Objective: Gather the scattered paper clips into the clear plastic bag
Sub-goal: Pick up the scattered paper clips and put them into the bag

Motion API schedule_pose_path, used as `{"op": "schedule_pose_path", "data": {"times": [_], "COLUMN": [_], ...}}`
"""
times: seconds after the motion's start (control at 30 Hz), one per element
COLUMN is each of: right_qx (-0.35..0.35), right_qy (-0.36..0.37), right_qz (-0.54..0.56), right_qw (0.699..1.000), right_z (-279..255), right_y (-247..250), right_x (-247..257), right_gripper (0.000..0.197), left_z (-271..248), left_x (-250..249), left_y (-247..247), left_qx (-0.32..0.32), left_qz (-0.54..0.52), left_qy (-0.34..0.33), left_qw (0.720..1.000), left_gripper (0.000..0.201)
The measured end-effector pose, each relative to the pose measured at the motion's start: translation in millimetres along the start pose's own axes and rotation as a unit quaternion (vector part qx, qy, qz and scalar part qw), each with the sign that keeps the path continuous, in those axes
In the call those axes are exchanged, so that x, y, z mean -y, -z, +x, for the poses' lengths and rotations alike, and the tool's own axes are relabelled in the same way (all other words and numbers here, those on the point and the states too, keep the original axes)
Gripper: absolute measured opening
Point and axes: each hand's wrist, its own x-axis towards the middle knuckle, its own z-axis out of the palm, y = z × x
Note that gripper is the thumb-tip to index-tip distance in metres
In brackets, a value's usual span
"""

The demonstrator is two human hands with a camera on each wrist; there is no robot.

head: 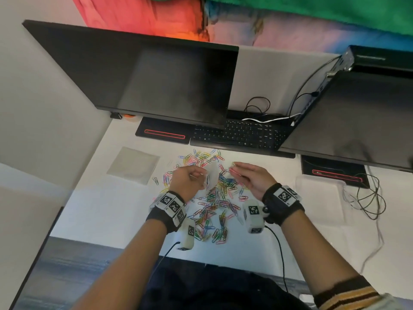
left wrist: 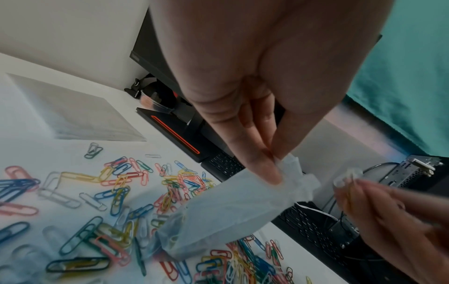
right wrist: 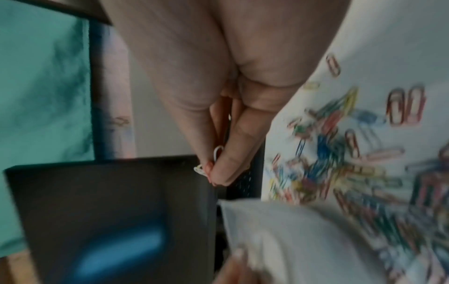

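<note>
Two hands over clips [head: 214,198] on surface [head: 111,209]. Head: left hand [head: 186,183] pinching bag [head: 212,173], right hand [head: 250,177] just beside. L wrist: bag mouth up, sagging toward pile. R wrist: fingers [right wrist: 226,169] clamped on few clips, bag below.

Two monitors [head: 143,81], upper left and right of the frame. One keyboard [head: 241,134]. One clear bag [left wrist: 233,207], mid-frame. One flat grey sheet [head: 134,164], left. Paper clips [head: 214,206] too many to count, well over fifty.
</note>
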Motion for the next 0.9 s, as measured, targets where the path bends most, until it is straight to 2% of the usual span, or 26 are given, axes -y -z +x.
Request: {"op": "schedule_pose_path", "data": {"times": [0.1,0.17,0.27,0.37,0.43,0.5,0.53,0.57,0.63,0.7,0.73,0.77,0.8,0.87,0.9], "right_qx": [0.023,0.003,-0.047,-0.076,-0.068,-0.034,-0.008,0.014,0.017,-0.068,-0.131,-0.188,-0.222,-0.213,-0.194], "right_qy": [-0.008,0.016,0.083,0.152,0.211,0.214,0.201,0.195,0.216,0.250,0.240,0.200,0.130,0.005,-0.010], "right_qz": [-0.049,-0.170,-0.388,-0.500,-0.572,-0.632,-0.637,-0.617,-0.524,-0.441,-0.426,-0.441,-0.489,-0.601,-0.640], "right_qw": [0.998,0.985,0.917,0.849,0.790,0.744,0.744,0.763,0.824,0.859,0.863,0.855,0.833,0.770,0.743], "right_z": [1,9,15,10,9,4,2,1,-2,2,8,14,20,33,39], "right_y": [-27,-40,-52,-65,-70,-72,-72,-68,-56,-32,-15,3,21,48,55], "right_x": [-13,-26,-37,-39,-41,-37,-34,-28,-17,-9,-8,-9,-15,-37,-50], "right_gripper": [0.020,0.022,0.024,0.023,0.018,0.021,0.025,0.028,0.027,0.023,0.021,0.024,0.033,0.054,0.061], "left_z": [-2,-4,-1,0,-2,-2,-2,-1,0,2,3,4,5,7,7], "left_x": [-2,-3,-1,0,0,1,2,2,2,3,5,6,8,9,10], "left_y": [-5,-6,-5,-4,-4,0,2,4,10,17,21,25,28,33,35], "left_qx": [0.008,0.011,0.003,0.003,0.002,-0.001,-0.003,-0.006,-0.016,-0.027,-0.030,-0.031,-0.031,-0.028,-0.026], "left_qz": [0.011,0.030,0.027,0.024,0.020,0.013,0.006,-0.001,-0.010,-0.025,-0.031,-0.036,-0.041,-0.050,-0.051], "left_qy": [-0.011,-0.016,-0.016,-0.023,-0.029,-0.028,-0.026,-0.024,-0.020,-0.014,-0.013,-0.013,-0.013,-0.009,-0.008], "left_qw": [1.000,0.999,1.000,0.999,0.999,1.000,1.000,1.000,1.000,0.999,0.999,0.999,0.999,0.998,0.998], "left_gripper": [0.010,0.011,0.013,0.011,0.016,0.020,0.022,0.022,0.018,0.014,0.013,0.012,0.012,0.013,0.013]}}
